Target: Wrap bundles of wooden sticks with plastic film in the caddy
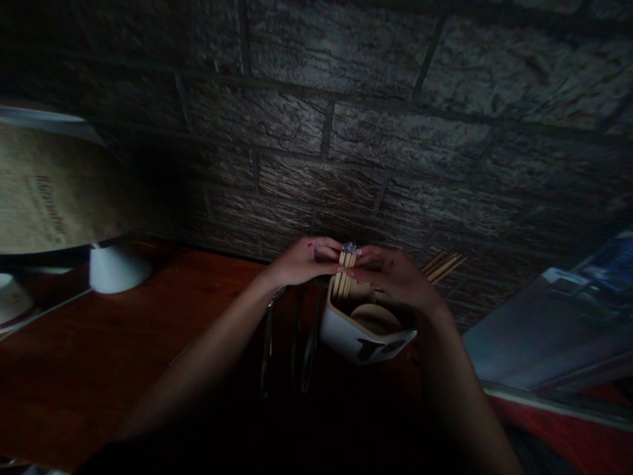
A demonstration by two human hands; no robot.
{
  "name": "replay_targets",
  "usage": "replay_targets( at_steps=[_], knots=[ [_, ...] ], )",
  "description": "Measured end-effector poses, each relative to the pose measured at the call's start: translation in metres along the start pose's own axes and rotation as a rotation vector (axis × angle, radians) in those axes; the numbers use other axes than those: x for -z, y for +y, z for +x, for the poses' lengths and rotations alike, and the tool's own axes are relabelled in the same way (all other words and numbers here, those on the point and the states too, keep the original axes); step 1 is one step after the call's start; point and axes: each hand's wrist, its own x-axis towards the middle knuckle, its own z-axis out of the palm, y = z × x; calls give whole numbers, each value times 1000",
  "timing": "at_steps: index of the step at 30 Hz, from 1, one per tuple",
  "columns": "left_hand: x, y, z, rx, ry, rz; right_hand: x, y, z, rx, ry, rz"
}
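Between both hands is a small bundle of thin wooden sticks point(344, 280), with a shiny, silvery cluster at its top end. My left hand point(307, 258) has its thumb and fingers closed on the bundle's left side. From the right, my right hand point(393, 272) pinches the same sticks. Their lower ends reach into a white container point(351, 338) with dark markings on its front. Inside the container a round, pale item point(376, 318) shows. More wooden sticks point(444, 266) slant up behind my right hand; their lower ends are hidden.
Long metal utensils point(268, 346) lie left of the container on the brown wooden surface point(198, 297). A brown paper bag point(59, 188) and a white cone-shaped object point(117, 269) stand left. A brick-patterned wall point(297, 119) rises behind; a pale bluish box-like object point(524, 336) is right.
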Motion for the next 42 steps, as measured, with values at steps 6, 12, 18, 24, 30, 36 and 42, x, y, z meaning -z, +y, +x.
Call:
replay_targets(
  at_steps=[6, 12, 18, 24, 30, 36, 42],
  knots=[
    [-6, 3, 0, -84, 126, 53, -1, 2, 3, 7, 4, -22],
    [-10, 4, 0, -131, 166, 138, -3, -3, 4, 9, 6, -5],
    [-12, 3, 1, -108, 140, 93, -3, -7, 3, 9, -11, -26],
    [-13, 1, 2, -132, 127, 57, -4, -6, 2, -13, 13, -41],
    [-10, 0, 2, -145, 95, 84, -3, 3, 3, 3, -9, 24],
    [-11, -2, 2, -108, 134, 79, -3, 1, 3, 4, -7, 40],
    [-9, -2, 2, -85, 127, 77, -3, 3, 3, 10, -26, 33]
  ],
)
